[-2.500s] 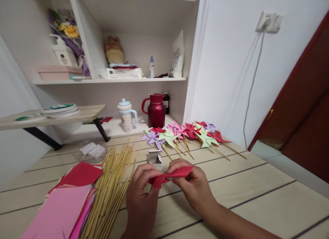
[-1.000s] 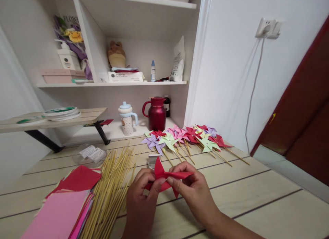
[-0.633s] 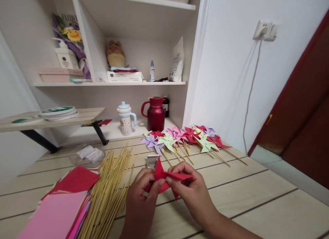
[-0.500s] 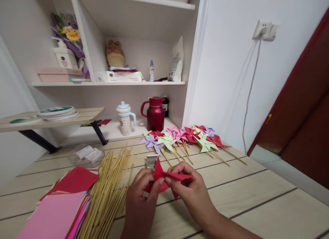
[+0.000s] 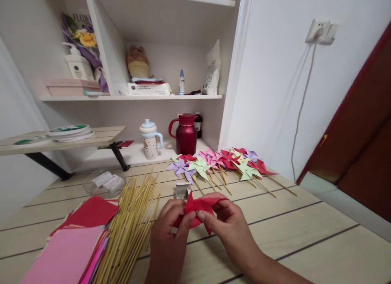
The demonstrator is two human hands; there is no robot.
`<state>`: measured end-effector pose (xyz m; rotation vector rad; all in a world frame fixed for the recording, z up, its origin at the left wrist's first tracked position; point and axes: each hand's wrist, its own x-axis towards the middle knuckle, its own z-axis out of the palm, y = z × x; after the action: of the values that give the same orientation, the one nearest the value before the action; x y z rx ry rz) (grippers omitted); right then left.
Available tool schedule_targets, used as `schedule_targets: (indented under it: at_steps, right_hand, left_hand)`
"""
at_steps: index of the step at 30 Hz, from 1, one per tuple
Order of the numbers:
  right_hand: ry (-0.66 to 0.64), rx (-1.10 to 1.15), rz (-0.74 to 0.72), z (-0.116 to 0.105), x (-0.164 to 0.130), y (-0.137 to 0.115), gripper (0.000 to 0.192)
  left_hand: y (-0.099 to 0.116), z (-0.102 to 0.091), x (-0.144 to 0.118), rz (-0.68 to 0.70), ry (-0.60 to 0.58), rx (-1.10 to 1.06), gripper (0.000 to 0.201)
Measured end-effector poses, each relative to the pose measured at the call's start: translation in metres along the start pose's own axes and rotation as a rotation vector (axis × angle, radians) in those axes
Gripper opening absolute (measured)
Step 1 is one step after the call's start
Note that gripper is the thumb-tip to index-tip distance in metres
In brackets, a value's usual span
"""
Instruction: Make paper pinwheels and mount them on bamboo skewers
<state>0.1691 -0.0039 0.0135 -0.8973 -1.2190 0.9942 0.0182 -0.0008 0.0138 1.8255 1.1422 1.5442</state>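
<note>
Left grip (image 5: 169, 223) and right grip (image 5: 230, 221) both grasping the same red paper (image 5: 207, 204), pinched near its middle. Paper sits between the two grips, held up above the desk (image 5: 299, 235). Partly folded: one pointed corner stands up next to left grip, a wider flap runs across to right grip.

Small open box (image 5: 182, 186) just beyond left grip, partly hidden by the paper; can't make out contents. Loose bamboo sticks (image 5: 128, 227) just left of left grip, piled lengthwise. Colored paper stack (image 5: 64, 251) farther left, pink on top at the near part, red at the far part. Clear container (image 5: 91, 186) with white packets beyond the stack.

Pinwheels (image 5: 214, 164) on sticks lie beyond both grips, mixed colors, bunched. Red jug (image 5: 186, 139) and lidded cup (image 5: 150, 147) stand farther out, well apart from either grip.
</note>
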Motion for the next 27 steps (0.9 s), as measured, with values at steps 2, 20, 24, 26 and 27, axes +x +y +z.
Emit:
schedule_targets:
  at_steps: [2, 20, 24, 26, 27]
  right_hand:
    - [-0.039, 0.003, 0.020, -0.001, 0.000, -0.001, 0.016]
    - [-0.028, 0.151, 0.135, 0.004, 0.009, 0.014, 0.040]
    - [0.001, 0.135, 0.115, 0.005, 0.008, 0.016, 0.041]
    - [0.052, 0.039, 0.047, 0.005, 0.008, 0.017, 0.039]
    - [0.073, -0.035, 0.000, 0.004, 0.007, 0.017, 0.038]
  left_hand:
    - [0.002, 0.000, 0.000, 0.002, 0.003, -0.003, 0.012]
    - [-0.009, 0.014, -0.002, -0.431, 0.050, -0.210, 0.021]
    - [-0.008, 0.015, -0.001, -0.441, 0.061, -0.242, 0.020]
    - [-0.007, 0.016, -0.001, -0.441, 0.063, -0.262, 0.019]
    - [-0.007, 0.017, -0.001, -0.443, 0.064, -0.271, 0.019]
